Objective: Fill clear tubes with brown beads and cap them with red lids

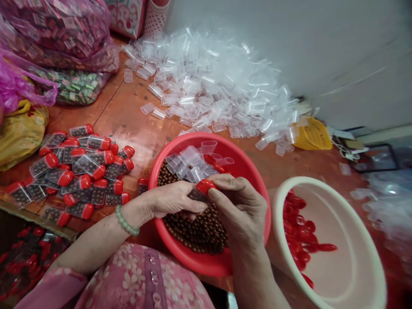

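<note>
fingers [219, 201] hold red-capped container [202, 189]; markings on bagged packets [69, 33] illegible.

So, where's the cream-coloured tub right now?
In the head view, the cream-coloured tub is at lower right, just right of the red basin, with glossy red caps inside.

The caps [205, 186] are red, the beads [196, 234] brown. The four-o'clock tub [343, 223] is cream. Pale flowers pattern the pink shirt [128, 285].

Held container [197, 195] partly hidden, white tub [337, 231] cut off below
</note>
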`<action>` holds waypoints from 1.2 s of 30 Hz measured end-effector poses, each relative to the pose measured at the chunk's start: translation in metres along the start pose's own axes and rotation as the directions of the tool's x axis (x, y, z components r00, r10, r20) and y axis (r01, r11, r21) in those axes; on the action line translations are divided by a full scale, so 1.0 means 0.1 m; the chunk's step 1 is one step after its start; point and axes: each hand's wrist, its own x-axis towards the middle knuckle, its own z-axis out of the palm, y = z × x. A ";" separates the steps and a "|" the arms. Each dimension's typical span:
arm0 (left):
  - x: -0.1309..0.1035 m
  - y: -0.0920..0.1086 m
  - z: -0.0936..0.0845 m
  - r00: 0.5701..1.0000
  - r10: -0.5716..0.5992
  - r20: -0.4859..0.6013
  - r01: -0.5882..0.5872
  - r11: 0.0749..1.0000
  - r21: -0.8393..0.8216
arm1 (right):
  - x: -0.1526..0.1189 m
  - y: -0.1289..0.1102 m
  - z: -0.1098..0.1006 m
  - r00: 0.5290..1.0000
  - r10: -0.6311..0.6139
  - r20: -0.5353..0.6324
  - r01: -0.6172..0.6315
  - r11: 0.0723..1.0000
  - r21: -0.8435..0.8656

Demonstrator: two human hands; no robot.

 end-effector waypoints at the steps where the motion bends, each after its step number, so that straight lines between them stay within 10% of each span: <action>1: 0.00 0.00 0.00 1.000 -0.003 -0.006 0.003 1.000 0.010 | 0.01 -0.01 0.00 1.000 0.002 0.000 -0.002 1.000 -0.013; 12: -0.01 -0.01 0.01 1.000 0.012 0.010 -0.012 1.000 0.011 | 0.10 0.00 -0.06 0.993 0.049 0.109 -0.046 0.999 -0.022; 18: -0.02 -0.02 -0.01 1.000 -0.007 -0.001 0.007 0.989 -0.145 | -0.02 0.04 0.08 0.987 -0.160 -0.025 0.154 0.976 -0.155; 26: -0.07 0.04 -0.03 0.999 -0.029 0.023 0.035 0.945 -0.325 | -0.09 0.15 0.03 0.911 -0.360 0.203 0.403 0.882 -0.243; 36: -0.05 0.04 0.00 0.999 0.021 -0.037 -0.024 0.994 -0.106 | 0.09 -0.04 0.07 0.997 -0.035 0.072 0.033 0.999 0.030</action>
